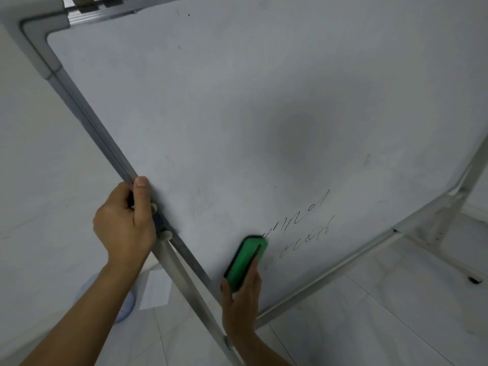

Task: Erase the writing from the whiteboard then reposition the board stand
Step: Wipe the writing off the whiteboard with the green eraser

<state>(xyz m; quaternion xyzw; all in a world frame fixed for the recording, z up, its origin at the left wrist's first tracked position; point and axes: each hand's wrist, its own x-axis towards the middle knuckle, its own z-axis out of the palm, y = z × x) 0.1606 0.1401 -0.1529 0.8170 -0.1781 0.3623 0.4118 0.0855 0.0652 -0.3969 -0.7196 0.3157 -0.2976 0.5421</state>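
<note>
A large whiteboard [237, 101] in a grey metal frame fills most of the head view, tilted on its stand. Two short lines of black writing [303, 228] remain near its lower edge. My right hand [241, 299] grips a green eraser [247, 261] and presses it flat on the board just left of the writing. My left hand [126, 223] is closed around the board's left frame edge, thumb on the board face. The silver stand legs [184, 286] run down beneath both hands.
White tiled floor lies below, with a sheet of white paper [155, 289] and a bluish round object [126, 305] behind the stand's left leg. A stand foot with a black caster [474, 280] sits at the right. A pale wall is on the left.
</note>
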